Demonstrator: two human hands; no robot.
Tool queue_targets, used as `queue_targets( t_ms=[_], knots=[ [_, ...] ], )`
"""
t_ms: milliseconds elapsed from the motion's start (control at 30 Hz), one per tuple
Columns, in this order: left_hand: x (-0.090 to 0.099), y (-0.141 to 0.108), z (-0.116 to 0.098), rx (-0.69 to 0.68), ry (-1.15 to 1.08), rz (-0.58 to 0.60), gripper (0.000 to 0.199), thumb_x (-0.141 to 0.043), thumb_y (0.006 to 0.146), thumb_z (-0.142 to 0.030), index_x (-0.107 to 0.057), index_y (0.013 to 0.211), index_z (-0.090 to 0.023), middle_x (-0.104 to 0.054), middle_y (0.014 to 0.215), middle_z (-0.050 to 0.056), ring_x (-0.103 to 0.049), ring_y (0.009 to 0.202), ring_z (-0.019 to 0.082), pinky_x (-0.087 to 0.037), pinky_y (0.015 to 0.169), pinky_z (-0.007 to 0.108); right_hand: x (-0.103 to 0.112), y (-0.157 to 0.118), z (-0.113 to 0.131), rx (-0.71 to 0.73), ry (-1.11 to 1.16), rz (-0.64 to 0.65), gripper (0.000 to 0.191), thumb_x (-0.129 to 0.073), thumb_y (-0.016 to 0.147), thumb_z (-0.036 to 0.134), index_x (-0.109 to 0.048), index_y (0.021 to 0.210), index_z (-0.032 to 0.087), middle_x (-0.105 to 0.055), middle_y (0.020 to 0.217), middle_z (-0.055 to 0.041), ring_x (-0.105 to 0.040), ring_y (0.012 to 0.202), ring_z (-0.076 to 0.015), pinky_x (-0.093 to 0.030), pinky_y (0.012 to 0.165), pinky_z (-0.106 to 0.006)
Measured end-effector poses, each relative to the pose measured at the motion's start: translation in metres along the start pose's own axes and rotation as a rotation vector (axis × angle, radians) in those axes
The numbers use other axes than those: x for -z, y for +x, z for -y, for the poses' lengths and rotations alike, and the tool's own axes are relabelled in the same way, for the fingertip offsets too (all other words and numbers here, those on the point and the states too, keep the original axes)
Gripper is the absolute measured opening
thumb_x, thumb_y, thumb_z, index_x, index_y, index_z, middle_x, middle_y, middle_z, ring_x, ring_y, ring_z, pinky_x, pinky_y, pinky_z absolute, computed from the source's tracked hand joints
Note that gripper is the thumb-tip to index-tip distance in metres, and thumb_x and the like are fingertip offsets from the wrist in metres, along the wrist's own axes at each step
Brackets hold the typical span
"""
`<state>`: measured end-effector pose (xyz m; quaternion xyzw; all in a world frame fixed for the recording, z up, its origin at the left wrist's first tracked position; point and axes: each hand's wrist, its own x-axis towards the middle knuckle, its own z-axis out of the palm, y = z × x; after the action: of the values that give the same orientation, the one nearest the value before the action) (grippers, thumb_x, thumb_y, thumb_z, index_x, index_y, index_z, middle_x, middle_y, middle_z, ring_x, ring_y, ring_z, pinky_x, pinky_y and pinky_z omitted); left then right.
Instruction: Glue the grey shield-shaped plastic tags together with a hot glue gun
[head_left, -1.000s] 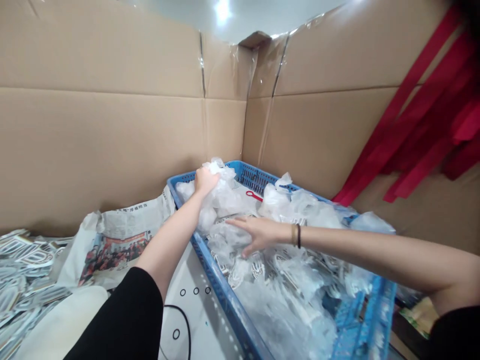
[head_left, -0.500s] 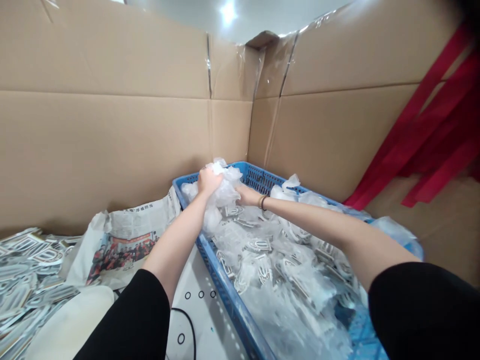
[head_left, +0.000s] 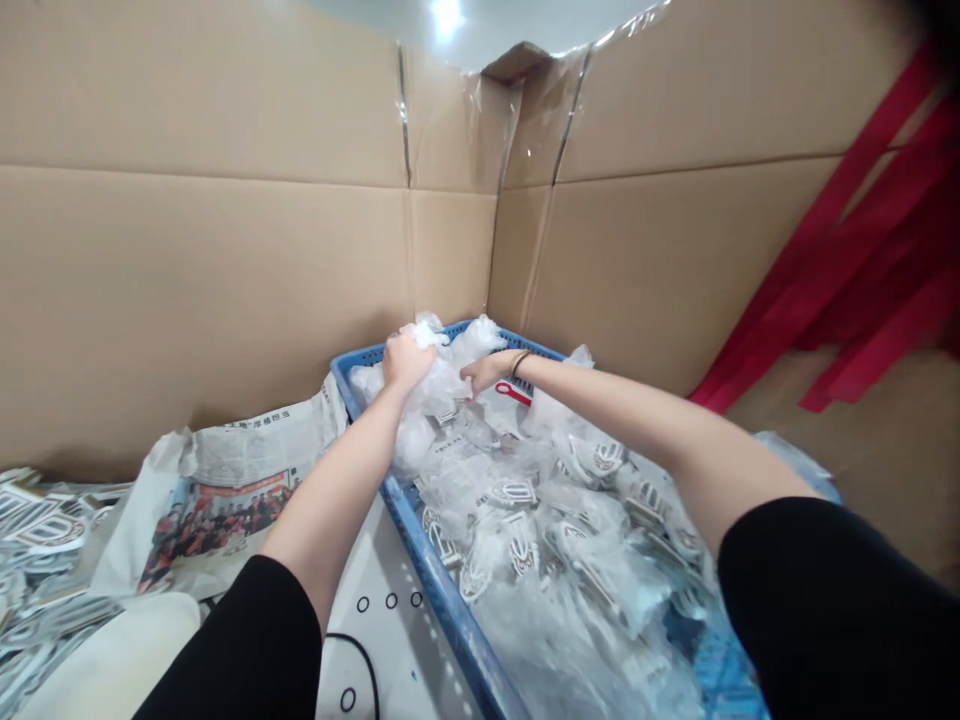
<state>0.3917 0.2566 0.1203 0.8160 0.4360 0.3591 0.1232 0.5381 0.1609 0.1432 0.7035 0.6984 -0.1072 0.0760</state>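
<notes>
At the far left corner of a blue plastic basket (head_left: 442, 600), my left hand (head_left: 409, 362) is closed on a crumpled clear plastic bag (head_left: 435, 385). My right hand (head_left: 489, 372) is beside the same bunch of plastic, its fingers apart and pointing left, with nothing seen in them. Below that hand, a red piece with a round end (head_left: 513, 392) lies on printed paper. Several clear bags with white, letter-like pieces (head_left: 523, 545) fill the basket's middle and near part.
Tall cardboard walls (head_left: 225, 260) meet behind the basket. Newspaper (head_left: 217, 500) and a pile of white pieces (head_left: 45, 540) are at left, by a round pale object (head_left: 127, 655). Red strips (head_left: 847, 260) hang at right.
My right hand has moved slightly up and its fingers have come off the plastic. The red piece and paper beneath it now show. The view has shifted a little.
</notes>
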Motion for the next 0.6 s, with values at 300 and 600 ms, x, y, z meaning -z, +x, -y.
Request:
queue_targets(
  t_ms=[300, 600],
  knots=[
    [-0.002, 0.001, 0.003, -0.009, -0.039, -0.025, 0.032, -0.063, 0.081, -0.034, -0.071, 0.107, -0.017, -0.075, 0.110, 0.016, -0.069, 0.109, 0.029, -0.050, 0.094, 0.032, -0.067, -0.129, 0.016, 0.009, -0.021, 0.171, 0.027, -0.082, 0.059, 0.000, -0.068, 0.072, 0.019, -0.064, 0.068, -0.0005, -0.070, 0.090, -0.0279, -0.050, 0.092, -0.043],
    [-0.008, 0.004, 0.009, -0.051, -0.222, 0.006, 0.023, -0.067, 0.077, -0.029, -0.071, 0.096, -0.017, -0.076, 0.105, 0.013, -0.069, 0.107, 0.029, -0.050, 0.094, 0.034, -0.025, -0.145, -0.005, 0.153, 0.289, -0.313, 0.015, -0.055, 0.082, 0.007, -0.064, 0.078, 0.019, -0.066, 0.081, -0.0020, -0.060, 0.078, -0.0177, -0.047, 0.076, -0.030]
  ],
)
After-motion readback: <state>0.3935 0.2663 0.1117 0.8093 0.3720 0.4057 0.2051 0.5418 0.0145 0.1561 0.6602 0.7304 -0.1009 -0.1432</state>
